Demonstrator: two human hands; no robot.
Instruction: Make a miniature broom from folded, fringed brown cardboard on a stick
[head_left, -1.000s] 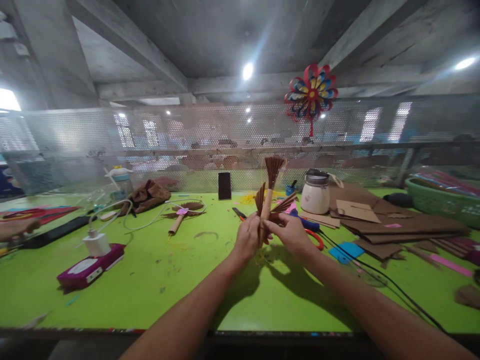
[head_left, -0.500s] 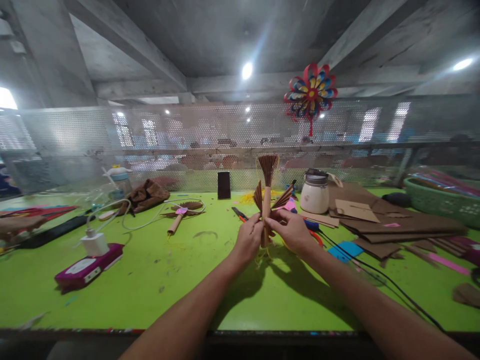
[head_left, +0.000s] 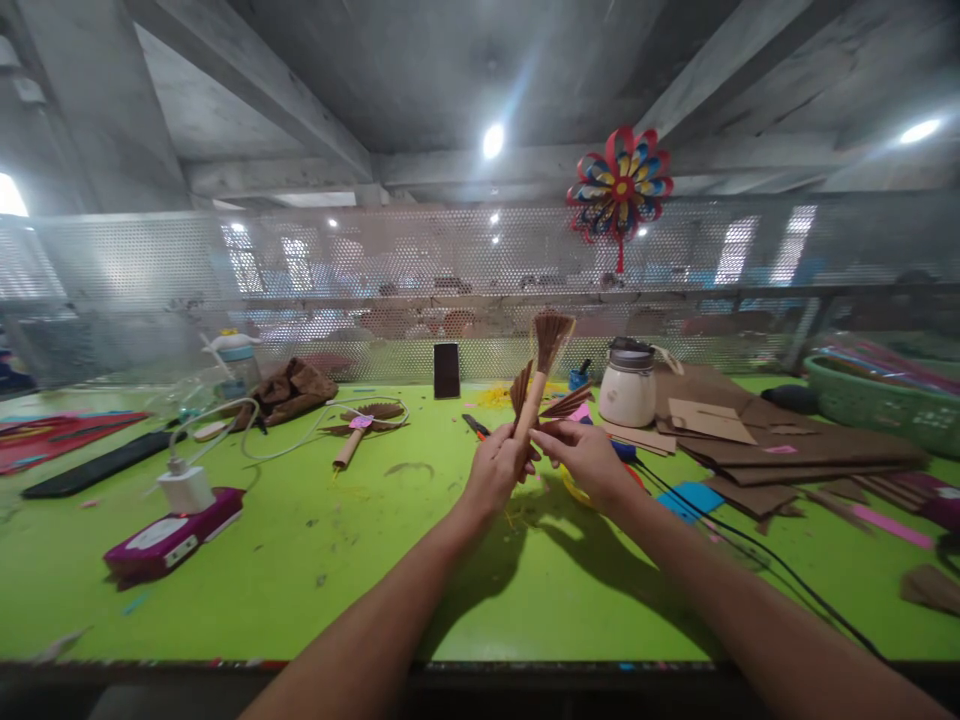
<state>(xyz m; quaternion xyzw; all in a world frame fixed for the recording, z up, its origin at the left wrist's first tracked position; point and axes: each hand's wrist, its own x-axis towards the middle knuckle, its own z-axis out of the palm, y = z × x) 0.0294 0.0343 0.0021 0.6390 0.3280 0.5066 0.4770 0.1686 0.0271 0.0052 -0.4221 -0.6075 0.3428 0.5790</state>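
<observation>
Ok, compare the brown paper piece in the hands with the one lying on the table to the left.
The held piece stands raised and tilted, gripped by the left hand and touched by the right hand; the lying piece rests flat, untouched. The lying piece bears a pink tag; none shows on the held piece. Both pair pleated brown fans with a rolled stick.

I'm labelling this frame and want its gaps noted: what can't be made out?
Head view only:
- Lower end of the brown paper stick with pleated fans: hidden inside the left hand.
- Right hand fingertips' contact with it: too small.
- Scene behind the perforated metal screen: blurred.
</observation>
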